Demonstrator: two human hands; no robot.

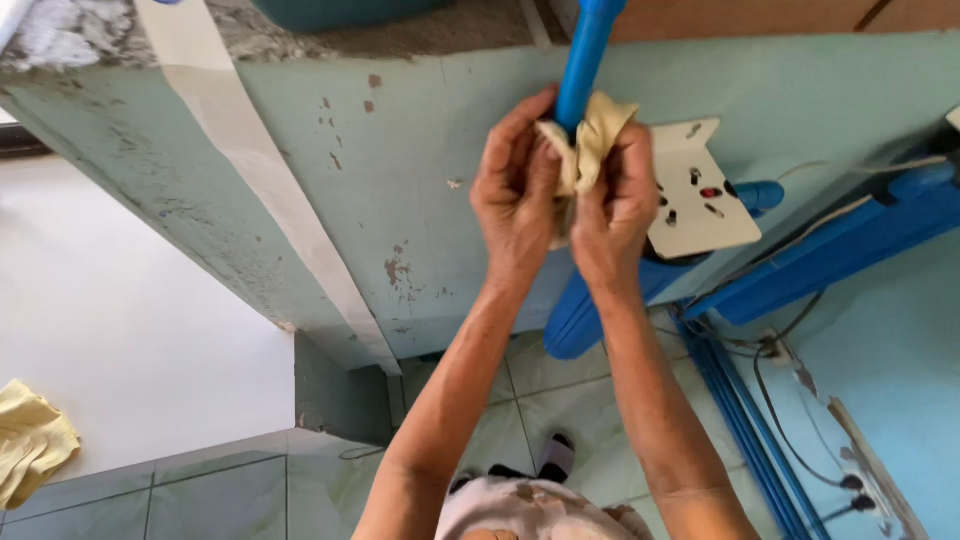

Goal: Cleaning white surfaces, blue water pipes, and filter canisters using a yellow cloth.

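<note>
There were two yellow cloths — one cloth (592,140) in my hands, another cloth (32,440) lying on the white surface (150,330), well apart. My left hand (517,195) and right hand (617,205) were both closed, gripping the crumpled pale-yellow cloth around one blue pipe (585,60) — in front of the green wall (400,180), beside one white socket plate (700,190).

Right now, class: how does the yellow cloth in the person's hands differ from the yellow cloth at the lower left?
The held cloth is bunched tight around the blue pipe, gripped by the left hand and right hand; the loose cloth lies crumpled, untouched, on a white surface. The held cloth looks paler; the loose cloth is brighter. Both are yellow and rumpled.
</note>
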